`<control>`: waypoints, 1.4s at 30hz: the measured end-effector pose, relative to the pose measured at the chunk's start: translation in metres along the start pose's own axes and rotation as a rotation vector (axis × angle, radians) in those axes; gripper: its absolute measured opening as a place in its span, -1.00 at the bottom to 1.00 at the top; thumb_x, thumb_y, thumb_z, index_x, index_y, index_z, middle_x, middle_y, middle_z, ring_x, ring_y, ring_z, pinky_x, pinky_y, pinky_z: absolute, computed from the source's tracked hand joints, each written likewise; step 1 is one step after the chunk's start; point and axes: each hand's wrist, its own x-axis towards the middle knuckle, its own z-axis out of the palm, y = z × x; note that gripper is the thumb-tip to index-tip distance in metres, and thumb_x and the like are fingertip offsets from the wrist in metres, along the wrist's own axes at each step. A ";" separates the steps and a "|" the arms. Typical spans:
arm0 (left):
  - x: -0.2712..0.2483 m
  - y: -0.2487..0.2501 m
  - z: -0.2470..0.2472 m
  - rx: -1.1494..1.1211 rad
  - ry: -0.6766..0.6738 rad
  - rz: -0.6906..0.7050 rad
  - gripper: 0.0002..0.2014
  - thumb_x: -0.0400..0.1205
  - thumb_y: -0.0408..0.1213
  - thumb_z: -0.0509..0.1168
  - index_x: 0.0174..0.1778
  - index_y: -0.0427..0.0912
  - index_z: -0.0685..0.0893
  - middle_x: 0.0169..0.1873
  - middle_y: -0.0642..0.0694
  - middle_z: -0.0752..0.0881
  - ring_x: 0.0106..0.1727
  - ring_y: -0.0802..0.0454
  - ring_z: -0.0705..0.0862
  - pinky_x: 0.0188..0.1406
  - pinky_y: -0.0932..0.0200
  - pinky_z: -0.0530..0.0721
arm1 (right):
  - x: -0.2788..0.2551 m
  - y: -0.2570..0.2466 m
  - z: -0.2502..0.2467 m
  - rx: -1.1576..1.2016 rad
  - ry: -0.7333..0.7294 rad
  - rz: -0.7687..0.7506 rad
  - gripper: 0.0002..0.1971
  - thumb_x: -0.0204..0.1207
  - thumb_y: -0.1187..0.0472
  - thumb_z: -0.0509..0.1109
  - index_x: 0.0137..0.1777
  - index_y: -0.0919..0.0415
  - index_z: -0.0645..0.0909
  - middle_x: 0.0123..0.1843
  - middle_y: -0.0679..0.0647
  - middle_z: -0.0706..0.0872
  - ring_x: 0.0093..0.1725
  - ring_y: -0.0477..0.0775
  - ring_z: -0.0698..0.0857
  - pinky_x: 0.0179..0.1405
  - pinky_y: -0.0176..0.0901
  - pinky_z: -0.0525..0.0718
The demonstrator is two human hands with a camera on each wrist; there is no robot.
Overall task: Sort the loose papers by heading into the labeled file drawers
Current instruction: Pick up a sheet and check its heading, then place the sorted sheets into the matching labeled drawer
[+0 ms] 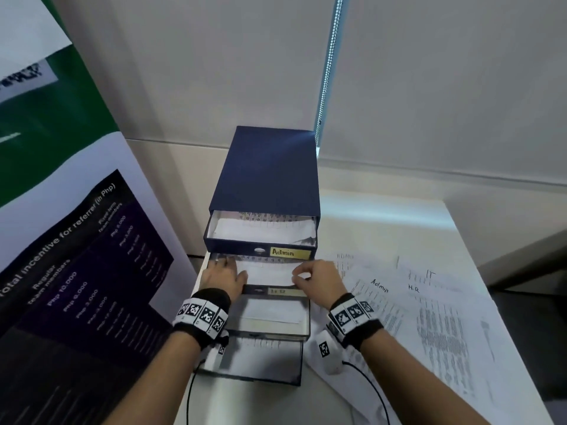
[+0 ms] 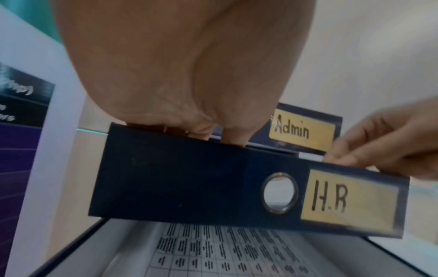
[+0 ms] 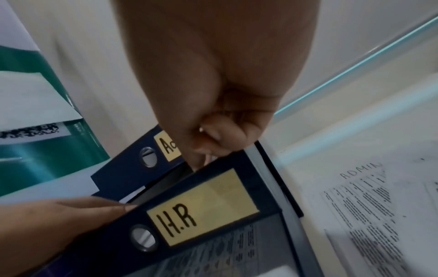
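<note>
A navy drawer unit (image 1: pixel 267 170) stands on the white table with its drawers pulled out in steps. The top drawer is labelled Admin (image 1: pixel 290 253), and the one below it is the H.R drawer (image 1: pixel 276 291) (image 2: pixel 189 178) (image 3: pixel 213 206). A white printed paper (image 1: pixel 267 273) lies in the H.R drawer. My left hand (image 1: pixel 225 276) (image 2: pixel 208 131) lies flat on the paper's left part, fingers reaching over the drawer front. My right hand (image 1: pixel 302 277) (image 3: pixel 213 142) pinches the paper's right edge with curled fingers. Loose papers (image 1: pixel 429 317) (image 3: pixel 367 215) headed Admin, H.R and IT are spread to the right.
Two lower drawers (image 1: pixel 270 317) stick out further towards me, with sheets in them. A large poster board (image 1: pixel 76 256) leans close on the left. A bead chain (image 1: pixel 329 62) hangs behind the unit. The table (image 1: pixel 383 216) ends at the right.
</note>
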 end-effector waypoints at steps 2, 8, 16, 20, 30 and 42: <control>0.004 0.003 0.004 0.091 -0.041 -0.035 -0.44 0.76 0.06 -0.02 0.48 -0.27 0.53 0.46 -0.32 0.44 0.46 -0.22 0.37 0.48 -0.03 0.34 | -0.006 0.003 -0.003 0.049 -0.018 -0.042 -0.88 0.51 0.10 0.50 -0.06 0.10 0.84 -0.08 -0.09 0.84 -0.21 -0.23 0.72 -0.10 -0.33 0.68; -0.013 0.032 -0.019 0.228 -0.093 -0.054 -0.55 0.70 0.04 0.13 0.17 -0.23 0.73 0.21 -0.24 0.67 0.24 -0.16 0.62 0.26 0.05 0.60 | -0.044 0.091 -0.042 0.382 0.254 0.337 -0.82 0.57 0.10 0.48 -0.01 0.21 0.78 -0.18 0.07 0.82 -0.48 -0.05 0.71 -0.46 -0.15 0.75; -0.046 0.160 -0.005 -0.491 -0.254 0.532 -0.80 0.66 -0.15 0.34 0.18 0.01 0.76 0.07 0.10 0.70 0.06 0.20 0.66 0.14 0.26 0.62 | -0.089 0.223 -0.024 -0.131 -0.059 0.878 -0.42 0.43 -0.27 0.50 -0.39 0.27 0.44 -0.46 0.07 0.53 -0.50 -0.01 0.51 -0.55 -0.30 0.46; -0.029 0.206 0.080 -0.399 -0.487 0.403 -0.55 0.66 -0.09 0.35 0.48 -0.05 0.55 0.37 -0.10 0.60 0.34 0.01 0.60 0.39 0.03 0.58 | -0.092 0.230 -0.015 0.022 0.133 0.855 -0.13 0.22 -0.06 0.72 0.36 0.40 0.38 0.30 0.33 0.58 0.19 0.29 0.67 0.00 -0.07 0.65; -0.001 0.211 0.201 -0.127 -0.335 -0.100 -0.38 0.60 -0.24 0.38 0.56 -0.17 0.31 0.44 -0.28 0.40 0.47 -0.27 0.41 0.44 -0.10 0.48 | -0.101 0.256 -0.013 -0.027 0.105 0.679 -0.28 0.27 -0.02 0.70 0.31 0.25 0.44 0.35 0.27 0.41 0.17 0.26 0.68 0.28 0.00 0.67; -0.012 0.224 0.208 -0.680 -0.384 -0.061 -0.55 0.56 -0.12 0.49 0.32 -0.15 0.59 0.05 -0.07 0.67 0.06 0.02 0.64 0.05 0.20 0.64 | -0.117 0.292 -0.060 0.634 0.404 0.691 -0.11 0.30 0.25 0.70 0.57 0.14 0.28 0.11 0.13 0.68 -0.01 0.04 0.72 -0.04 -0.13 0.74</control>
